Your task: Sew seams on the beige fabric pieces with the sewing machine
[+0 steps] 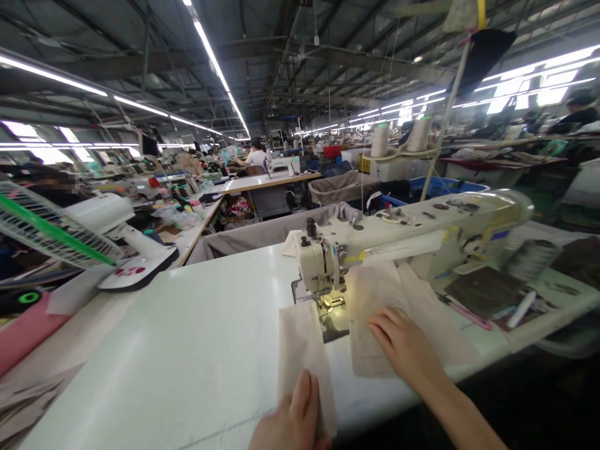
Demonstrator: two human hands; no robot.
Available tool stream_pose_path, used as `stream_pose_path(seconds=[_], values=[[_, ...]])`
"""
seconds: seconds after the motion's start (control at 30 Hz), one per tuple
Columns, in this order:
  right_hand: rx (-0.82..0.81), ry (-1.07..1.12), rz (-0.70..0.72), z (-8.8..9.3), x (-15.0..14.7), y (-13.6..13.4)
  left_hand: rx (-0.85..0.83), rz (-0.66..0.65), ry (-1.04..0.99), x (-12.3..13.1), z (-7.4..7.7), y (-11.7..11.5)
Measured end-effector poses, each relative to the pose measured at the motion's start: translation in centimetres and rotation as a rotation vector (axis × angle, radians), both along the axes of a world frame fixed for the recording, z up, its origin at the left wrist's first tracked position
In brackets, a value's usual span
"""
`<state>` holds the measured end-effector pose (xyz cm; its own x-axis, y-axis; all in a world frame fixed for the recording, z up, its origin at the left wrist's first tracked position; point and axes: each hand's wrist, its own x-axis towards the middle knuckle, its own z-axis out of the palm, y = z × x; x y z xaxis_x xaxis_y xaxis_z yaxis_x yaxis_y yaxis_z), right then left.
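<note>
My left hand (pixel 293 412) is at the front edge of the table, closed on the lower end of a narrow beige fabric strip (pixel 300 334). The strip's far end lies just left of the needle area of a white sewing machine (pixel 323 256). My right hand (pixel 405 344) rests on a larger beige fabric piece (pixel 368 300) to the right of the needle. Its fingers are bent together against that cloth, and its thumb is mostly hidden. A small lamp lights the metal needle plate (pixel 335 319) between the two pieces.
Right of the machine are pink-handled snips (pixel 473 315), a grey thread cone (pixel 532 262) and dark cloth (pixel 485 290). A white fan (pixel 103 219) stands at left. Behind the table sits a fabric-lined bin (pixel 276 228). Thread cones (pixel 380 140) stand on a rack above.
</note>
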<state>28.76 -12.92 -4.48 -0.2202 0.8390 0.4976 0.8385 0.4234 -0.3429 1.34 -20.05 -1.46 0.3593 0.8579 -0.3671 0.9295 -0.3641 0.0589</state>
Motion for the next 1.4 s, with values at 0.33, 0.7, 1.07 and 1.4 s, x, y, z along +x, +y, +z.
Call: stream_pose_path(seconds=[0.33,0.7,1.07,1.4], values=[[-0.019,-0.024,0.021,0.1,0.3,0.1,-0.046,0.032,0.058,0.4,0.3,-0.2],[-0.047,-0.014,0.014,0.8,0.1,0.0,-0.078,0.027,0.014,-0.5,1.4,0.3],[-0.078,-0.077,-0.092,2.3,2.0,-0.9,0.416,0.076,0.111,-1.0,5.1,12.7],[-0.118,-0.093,-0.029,2.4,2.4,0.2,0.183,-0.072,0.019,2.7,6.9,6.8]])
